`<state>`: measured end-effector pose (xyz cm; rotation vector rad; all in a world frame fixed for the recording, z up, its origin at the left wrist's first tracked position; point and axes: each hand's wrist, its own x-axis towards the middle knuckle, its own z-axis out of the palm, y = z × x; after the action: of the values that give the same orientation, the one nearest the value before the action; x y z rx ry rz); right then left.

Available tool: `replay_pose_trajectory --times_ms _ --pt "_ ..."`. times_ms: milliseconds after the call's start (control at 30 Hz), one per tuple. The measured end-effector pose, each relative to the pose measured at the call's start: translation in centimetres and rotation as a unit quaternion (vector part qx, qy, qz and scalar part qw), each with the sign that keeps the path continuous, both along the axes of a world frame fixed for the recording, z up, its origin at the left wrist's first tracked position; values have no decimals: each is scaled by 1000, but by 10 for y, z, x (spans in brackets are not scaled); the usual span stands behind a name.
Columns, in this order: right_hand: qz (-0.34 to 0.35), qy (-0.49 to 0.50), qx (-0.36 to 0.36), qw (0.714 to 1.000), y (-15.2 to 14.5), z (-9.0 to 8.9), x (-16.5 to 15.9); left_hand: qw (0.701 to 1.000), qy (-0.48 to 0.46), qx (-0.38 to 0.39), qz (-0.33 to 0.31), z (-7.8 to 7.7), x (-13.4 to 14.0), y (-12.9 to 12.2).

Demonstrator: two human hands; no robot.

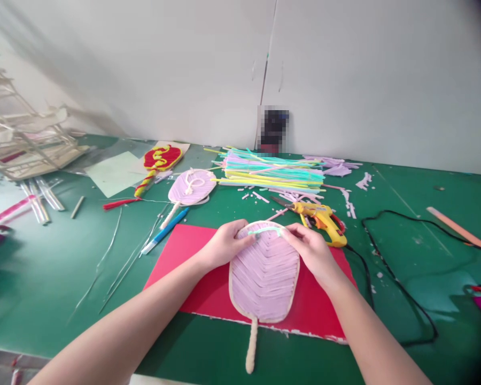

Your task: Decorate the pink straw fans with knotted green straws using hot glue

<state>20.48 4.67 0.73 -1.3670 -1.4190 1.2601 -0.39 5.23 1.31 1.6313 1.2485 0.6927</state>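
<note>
No lettering, brand, number or sign can be read here. Any print on the yellow plastic glue gun with a dark nozzle point(324, 218) or the slim blue pen-shaped tool point(166, 231) is too small and blurred, and the dark upright object at the pale wall point(276, 128) is pixelated.

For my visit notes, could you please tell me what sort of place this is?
Probably a craft workspace: the yellow glue gun, the bundle of colored stems and the nearer lilac fan suggest it.
</note>
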Motion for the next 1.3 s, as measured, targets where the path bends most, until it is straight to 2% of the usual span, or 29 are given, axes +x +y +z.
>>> replay_pose_trajectory --times_ms 867,1167,1300 --pt "20 -27 8 999 -1 2 0 1000 -2 9 13 2 2 -2" --pt "8 -17 4 1000 -1 1 0 999 -42 -25 -9 2 2 -3" --pt "22 -11 3 1000 -2 1 0 999 -20 -26 1 1 1 -4"
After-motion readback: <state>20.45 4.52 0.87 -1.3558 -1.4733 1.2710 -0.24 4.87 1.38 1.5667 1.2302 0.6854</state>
